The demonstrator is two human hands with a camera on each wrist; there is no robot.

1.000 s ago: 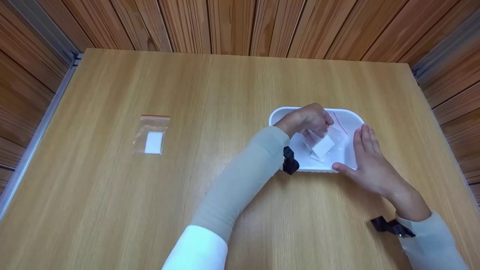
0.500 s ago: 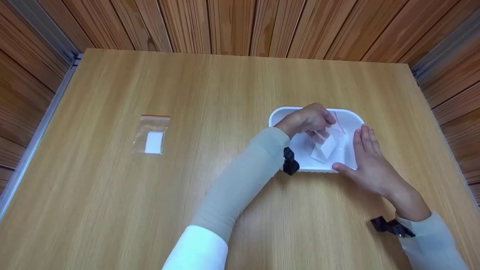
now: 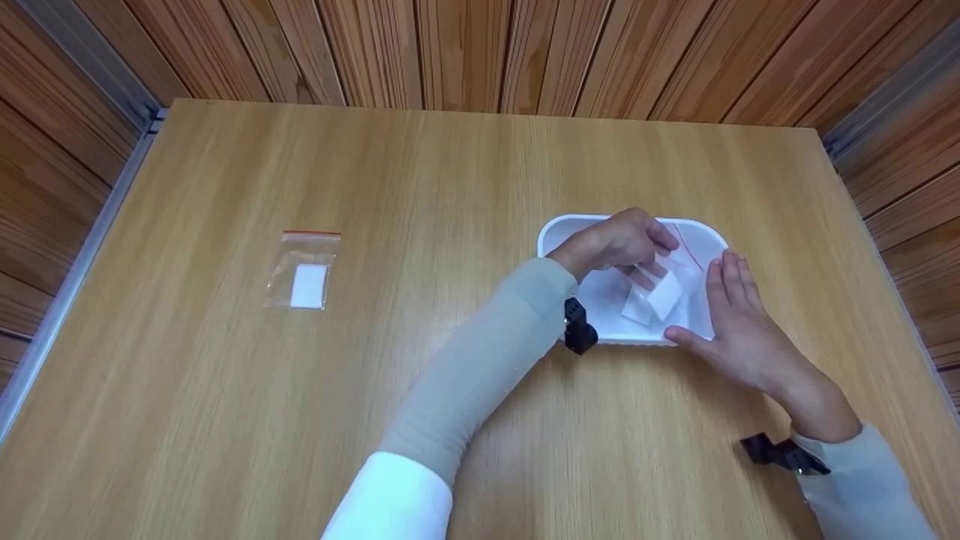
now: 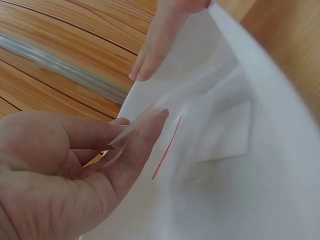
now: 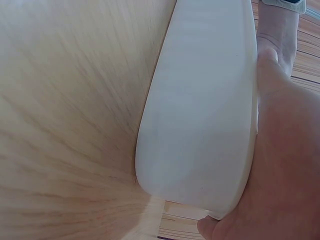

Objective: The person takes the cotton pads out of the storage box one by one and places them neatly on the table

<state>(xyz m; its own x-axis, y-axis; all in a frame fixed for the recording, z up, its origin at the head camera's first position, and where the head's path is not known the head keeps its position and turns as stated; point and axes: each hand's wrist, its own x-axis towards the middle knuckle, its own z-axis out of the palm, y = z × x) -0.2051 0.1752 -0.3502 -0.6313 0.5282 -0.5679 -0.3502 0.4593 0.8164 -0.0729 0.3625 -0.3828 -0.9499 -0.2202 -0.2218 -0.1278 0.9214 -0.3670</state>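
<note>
A white plastic tray stands at the right of the table. My left hand reaches into it, its thumb and fingers pinching the edge of a clear zip bag. A white card-like piece shows through the plastic in the tray, and a red zip line runs beside the fingertips in the left wrist view. My right hand rests on the tray's right corner, fingers straight along the rim and thumb at the near edge. The right wrist view shows the tray's outer wall beside this hand.
Another zip bag with a red strip lies at the left of the wooden table, a white piece inside it. Wood-plank walls border the table behind and at the sides.
My left hand has shifted slightly right inside the tray, and the white piece and red zip line have shifted right too. The right hand has stayed put.
</note>
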